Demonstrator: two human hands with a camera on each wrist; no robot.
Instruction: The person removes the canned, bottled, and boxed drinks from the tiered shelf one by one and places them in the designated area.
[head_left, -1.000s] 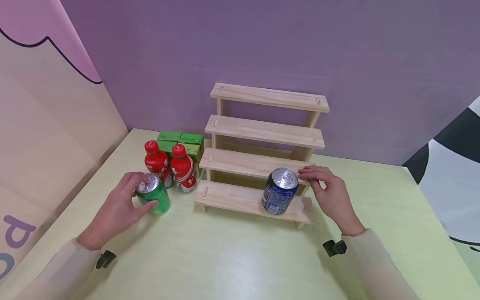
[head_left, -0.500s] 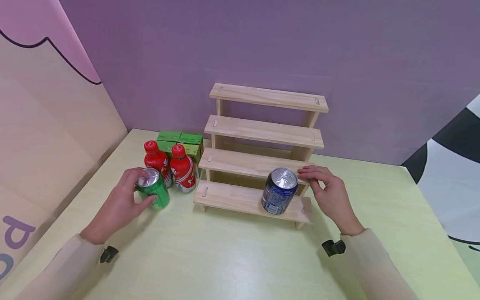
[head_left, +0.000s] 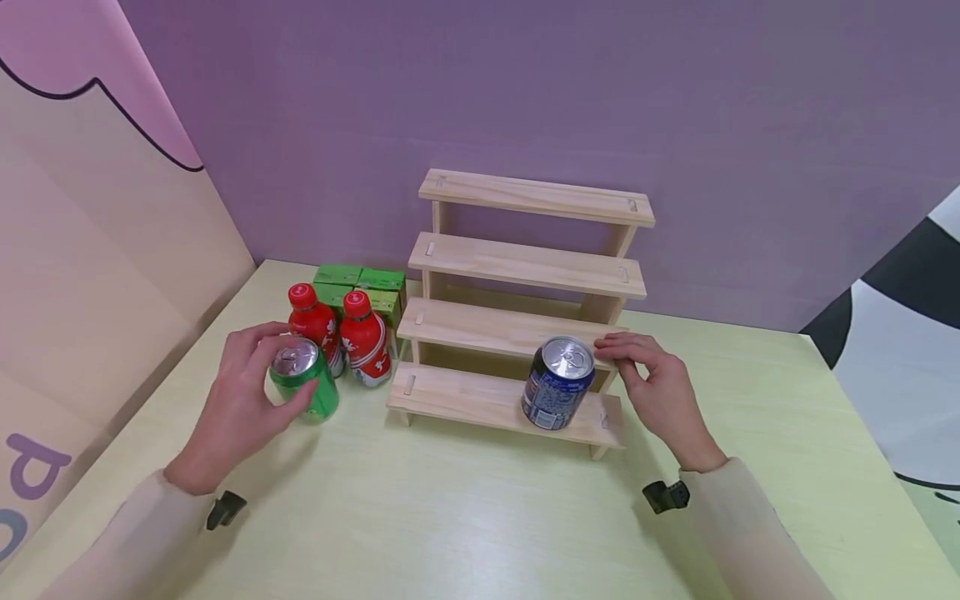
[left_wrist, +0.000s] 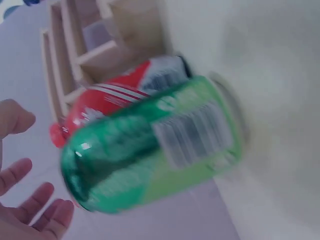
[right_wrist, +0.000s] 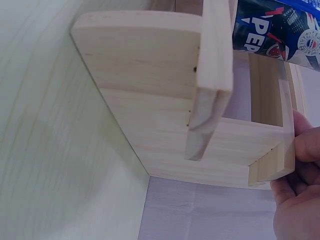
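A green soda can [head_left: 318,392] stands on the table in front of two red-capped bottles [head_left: 367,346]. My left hand [head_left: 240,396] is around its top in the head view. In the left wrist view, the spread fingers [left_wrist: 42,200] are apart from the green can [left_wrist: 150,145]. A dark blue Pepsi can [head_left: 557,392] stands on the lowest step of the wooden stepped rack [head_left: 450,387], toward the right. My right hand [head_left: 660,387] grips the right end of the second step. In the right wrist view, fingers [right_wrist: 307,145] bend around that board's end.
Several green cartons [head_left: 341,273] stand behind the bottles, left of the rack. A purple wall [head_left: 540,83] rises behind the table [head_left: 450,517], and a printed panel [head_left: 112,250] borders its left side.
The green can has shifted slightly back toward the bottles. My left hand has since loosened its fingers from it and risen a little. My right hand and the Pepsi can stay put.
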